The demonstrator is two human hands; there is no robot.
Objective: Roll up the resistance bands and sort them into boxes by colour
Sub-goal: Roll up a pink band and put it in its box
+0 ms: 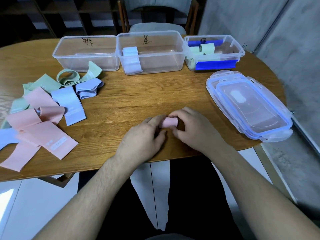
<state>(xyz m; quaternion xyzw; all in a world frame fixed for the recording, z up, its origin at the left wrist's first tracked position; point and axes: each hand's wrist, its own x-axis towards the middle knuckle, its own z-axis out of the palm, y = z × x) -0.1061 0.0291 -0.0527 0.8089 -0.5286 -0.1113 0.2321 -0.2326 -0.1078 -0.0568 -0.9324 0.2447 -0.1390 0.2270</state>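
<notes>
Your left hand and right hand both pinch the pink band roll just above the tabletop. It looks light, soft and springy, so grip around the middle or it may unroll.

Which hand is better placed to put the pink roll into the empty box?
Probably the left hand. Both hands hold the pink roll, but the empty box stands far left, on its side; the right hand would cross over.
</notes>
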